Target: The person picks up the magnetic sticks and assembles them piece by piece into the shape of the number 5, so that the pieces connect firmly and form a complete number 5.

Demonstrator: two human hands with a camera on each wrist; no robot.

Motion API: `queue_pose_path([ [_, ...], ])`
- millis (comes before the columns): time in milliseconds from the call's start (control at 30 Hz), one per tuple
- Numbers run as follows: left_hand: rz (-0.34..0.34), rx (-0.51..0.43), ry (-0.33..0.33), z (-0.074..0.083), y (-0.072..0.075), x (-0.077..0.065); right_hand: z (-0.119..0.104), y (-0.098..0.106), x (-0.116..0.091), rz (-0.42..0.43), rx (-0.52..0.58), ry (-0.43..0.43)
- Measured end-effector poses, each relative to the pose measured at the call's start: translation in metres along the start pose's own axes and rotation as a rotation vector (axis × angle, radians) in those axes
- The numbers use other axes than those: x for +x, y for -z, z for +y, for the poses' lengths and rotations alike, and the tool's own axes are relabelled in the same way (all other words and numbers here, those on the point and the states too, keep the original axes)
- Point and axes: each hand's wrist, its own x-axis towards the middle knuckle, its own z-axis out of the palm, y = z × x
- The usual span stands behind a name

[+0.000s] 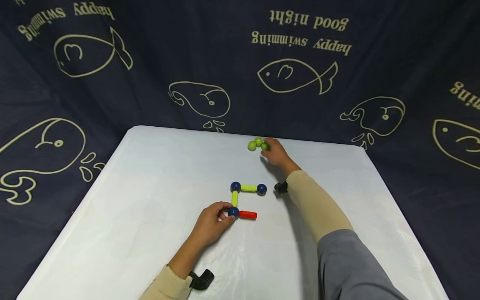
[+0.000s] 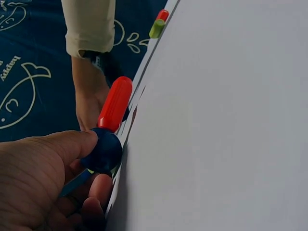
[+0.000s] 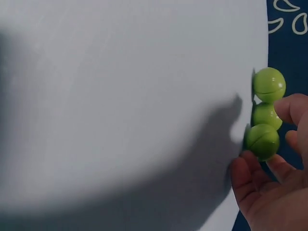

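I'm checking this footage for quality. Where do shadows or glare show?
Head view: the right arm shadows the white tabletop, which has a faint sheen near the left hand; left wrist view: dim, with shadow below the blue ball; right wrist view: a broad, soft-edged shadow spreads beside the right hand, small highlights on the uppermost green ball.

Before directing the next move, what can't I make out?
- Head: part of one green ball, behind the right hand.
- Right wrist: part of the middle green ball, behind that hand, itself cut off by the right edge.
- Left wrist: most of the yellow-green rod, behind the blue ball and left hand.
- Left wrist: the far red piece's shape; too small.
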Motion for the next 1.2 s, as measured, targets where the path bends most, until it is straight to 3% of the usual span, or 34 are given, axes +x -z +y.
queue_pose_path([
  [400, -0.017, 0.005, -0.003, 0.004, -0.001, -0.001, 0.007, -0.004, -0.006, 0.077, 0.019, -0.013],
  [800, -0.007, 0.014, -0.008, 0.004, 0.0, 0.003, 0.012, -0.001, -0.024, 0.069, 0.077, 0.019],
  [1200, -0.003, 0.004, -0.004, 0.004, -0.002, 0.0, 0.01, 0.002, -0.06, 0.057, 0.227, -0.015],
])
